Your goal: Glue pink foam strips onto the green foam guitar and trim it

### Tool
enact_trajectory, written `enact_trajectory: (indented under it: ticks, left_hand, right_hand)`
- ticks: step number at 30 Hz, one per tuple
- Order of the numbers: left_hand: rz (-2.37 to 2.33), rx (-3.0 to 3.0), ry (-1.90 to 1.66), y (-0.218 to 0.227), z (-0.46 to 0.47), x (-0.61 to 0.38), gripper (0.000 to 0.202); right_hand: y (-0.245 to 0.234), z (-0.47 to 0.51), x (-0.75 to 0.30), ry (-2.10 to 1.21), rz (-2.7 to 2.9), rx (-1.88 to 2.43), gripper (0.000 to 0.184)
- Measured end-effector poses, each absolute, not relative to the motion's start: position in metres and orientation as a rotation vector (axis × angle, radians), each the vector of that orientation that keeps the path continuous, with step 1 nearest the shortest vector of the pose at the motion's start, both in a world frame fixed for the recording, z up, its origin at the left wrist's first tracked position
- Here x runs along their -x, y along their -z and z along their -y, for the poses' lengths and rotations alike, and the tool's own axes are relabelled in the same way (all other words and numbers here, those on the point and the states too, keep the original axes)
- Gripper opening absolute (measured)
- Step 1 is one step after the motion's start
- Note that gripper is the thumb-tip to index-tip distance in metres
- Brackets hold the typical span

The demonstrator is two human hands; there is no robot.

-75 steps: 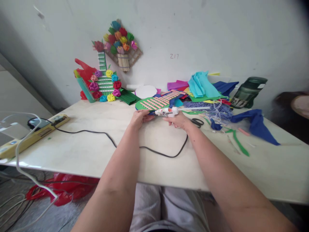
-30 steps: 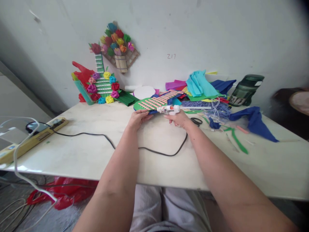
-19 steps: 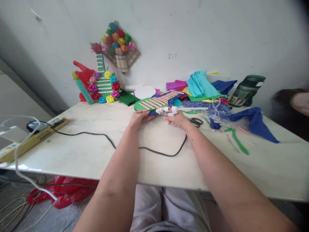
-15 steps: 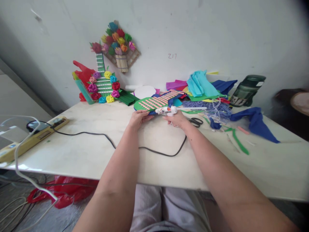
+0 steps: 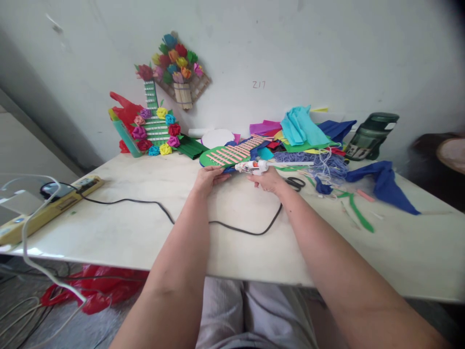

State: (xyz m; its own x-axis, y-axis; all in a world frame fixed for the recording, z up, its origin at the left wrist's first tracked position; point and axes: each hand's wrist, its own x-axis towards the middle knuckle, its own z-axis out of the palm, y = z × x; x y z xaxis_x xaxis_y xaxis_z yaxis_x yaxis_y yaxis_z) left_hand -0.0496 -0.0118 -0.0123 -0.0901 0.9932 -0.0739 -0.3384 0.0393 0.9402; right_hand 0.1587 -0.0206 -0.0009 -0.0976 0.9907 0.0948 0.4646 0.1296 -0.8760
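Observation:
My left hand (image 5: 211,178) is closed on the near edge of a green craft panel (image 5: 208,158) with rows of pale pink sticks across it and blue along its lower edge. The panel is held tilted over the table. My right hand (image 5: 269,180) grips a white hot glue gun (image 5: 258,167), its nozzle pointing left close to the panel's near edge. A long glue stick (image 5: 290,164) juts from the gun's back. From below my right hand the black cord (image 5: 250,233) runs left across the table. Black scissors (image 5: 296,183) lie just right of that hand.
Behind are crepe paper sheets (image 5: 296,128), purple yarn (image 5: 312,162) and a dark green bottle (image 5: 374,135). Blue cloth-like paper (image 5: 388,184) and green scraps (image 5: 359,215) lie right. A flower-trimmed guitar shape (image 5: 157,123) stands at the back left. A power strip (image 5: 54,208) sits at the left edge.
The green panel has shifted slightly left. The glue gun and my right hand have moved a little to the right; my left hand keeps its hold.

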Motion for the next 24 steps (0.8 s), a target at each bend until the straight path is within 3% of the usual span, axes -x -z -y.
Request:
enact_trajectory:
  ticks: [24]
  left_hand:
    - [-1.072,-0.857,-1.397,0.009,0.014,0.047,0.009]
  right_hand:
    - [0.014,0.007,-0.149,-0.741,1.709,1.538,0.016]
